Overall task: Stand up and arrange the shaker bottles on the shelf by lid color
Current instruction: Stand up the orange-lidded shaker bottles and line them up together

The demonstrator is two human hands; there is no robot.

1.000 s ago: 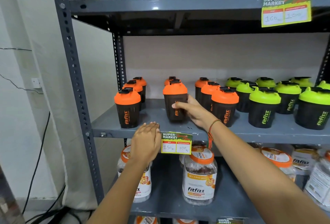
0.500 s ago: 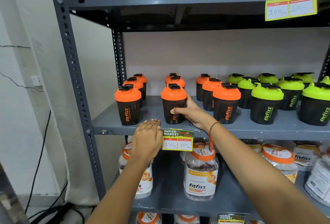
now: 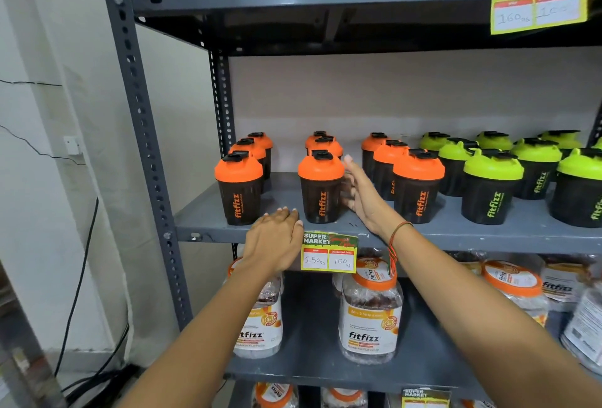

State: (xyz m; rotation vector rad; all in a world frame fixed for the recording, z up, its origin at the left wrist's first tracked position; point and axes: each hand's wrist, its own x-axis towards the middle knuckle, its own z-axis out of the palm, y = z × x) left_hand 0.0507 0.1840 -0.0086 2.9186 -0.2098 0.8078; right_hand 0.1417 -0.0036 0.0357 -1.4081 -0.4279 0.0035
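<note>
Black shaker bottles stand upright on the grey middle shelf [image 3: 439, 231]. Several with orange lids stand in three columns on the left half; the front middle one [image 3: 321, 188] is nearest my hands. Green-lidded shakers [image 3: 492, 184] fill the right half. My right hand [image 3: 361, 194] is open just right of the front middle orange shaker, fingers spread beside it and holding nothing. My left hand [image 3: 275, 240] rests palm down on the shelf's front edge, between the front left orange shaker [image 3: 238, 191] and the middle one.
A price tag [image 3: 329, 253] hangs from the shelf edge beside my left hand. Clear jars with orange lids [image 3: 371, 310] fill the shelf below, more jars the shelf above. The rack's grey upright [image 3: 140, 134] stands at the left, with a white wall and cables beyond.
My right hand has let go of the front middle orange shaker and opened beside it. The shaker stands slightly nearer the shelf's front edge. My left hand stays on the edge.
</note>
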